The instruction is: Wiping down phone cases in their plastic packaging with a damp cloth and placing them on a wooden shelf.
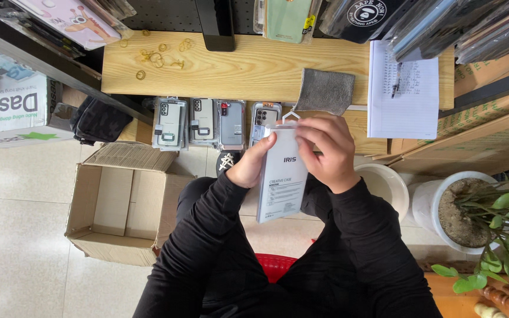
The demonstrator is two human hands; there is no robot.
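Observation:
I hold a flat white phone-case package (283, 176) upright in front of me, its printed back facing the camera. My left hand (250, 165) grips its left edge. At the package's top right corner, near the plastic hanger tab, my right hand (327, 150) is closed over it. Both arms are in black sleeves. Just beyond the package, a row of several packaged phone cases (216, 122) lies at the front edge of a wooden desk (237, 73).
A grey cloth (325, 90) and a written notepad (402, 88) with a pen lie on the desk, with gold rings (159, 56) at its left. An open cardboard box (122, 206) sits on the floor at left. White pots (458, 212) with a plant stand at right.

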